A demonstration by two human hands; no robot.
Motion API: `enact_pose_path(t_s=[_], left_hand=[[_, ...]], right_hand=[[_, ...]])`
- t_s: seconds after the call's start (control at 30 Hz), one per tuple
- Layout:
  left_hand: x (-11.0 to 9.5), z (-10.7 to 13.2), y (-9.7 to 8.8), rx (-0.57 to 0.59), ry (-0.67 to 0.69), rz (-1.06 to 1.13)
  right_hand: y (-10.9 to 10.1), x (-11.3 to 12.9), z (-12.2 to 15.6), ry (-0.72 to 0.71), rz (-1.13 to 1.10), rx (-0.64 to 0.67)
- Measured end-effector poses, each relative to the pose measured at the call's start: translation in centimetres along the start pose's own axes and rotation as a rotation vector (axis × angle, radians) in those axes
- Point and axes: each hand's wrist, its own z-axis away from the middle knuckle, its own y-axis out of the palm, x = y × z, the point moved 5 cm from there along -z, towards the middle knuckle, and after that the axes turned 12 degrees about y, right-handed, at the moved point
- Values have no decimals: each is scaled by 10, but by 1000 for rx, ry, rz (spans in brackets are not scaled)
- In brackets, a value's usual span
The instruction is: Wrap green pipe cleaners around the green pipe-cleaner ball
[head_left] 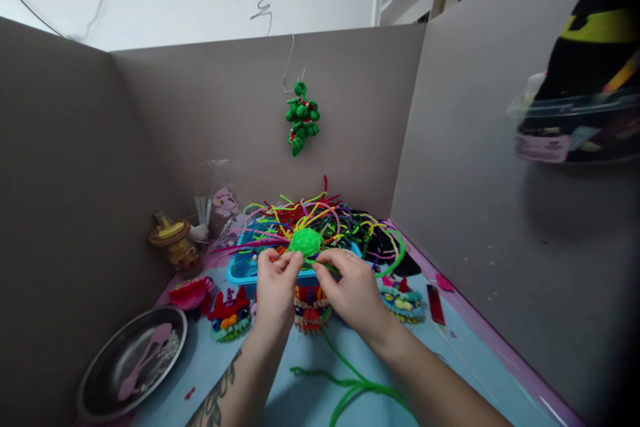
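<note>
A bright green round piece (306, 241), coiled from fuzzy pipe cleaner, is held up in front of me over the blue tray. My left hand (278, 280) is closed in a pinch at its lower left edge. Thumb and forefinger of my right hand (347, 283) close on a green pipe cleaner strand at the lower right. One green strand loops out past the right hand. More green pipe cleaners (363, 383) lie on the table below my hands. Between my wrists stands a red and tan fuzzy figure (311, 310), partly hidden by the hands.
A blue tray (243, 278) overflows with colourful pipe cleaners. At left are a metal bowl (90, 380) with a pink spoon (145, 360) and a brown cup (180, 250). Fuzzy figures (230, 315) flank my hands. A green ornament (301, 117) hangs on the back panel.
</note>
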Motion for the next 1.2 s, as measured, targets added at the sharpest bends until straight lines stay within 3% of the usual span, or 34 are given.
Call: enact_pose_path(t_s=[0.2, 0.53, 0.8, 1.03, 1.2], left_hand=[[1, -3, -2, 29, 108, -103], [11, -5, -1, 95, 98, -116], [6, -3, 2, 149, -31, -119], [2, 0, 6, 185, -133, -80], [0, 3, 9, 213, -176, -51]], right_hand=[[3, -3, 1, 64, 109, 100], [-5, -10, -7, 17, 146, 130], [-11, -22, -18, 109, -91, 146], [-6, -38, -26, 338, -357, 287], [-5, -41, -26, 418, -440, 305]])
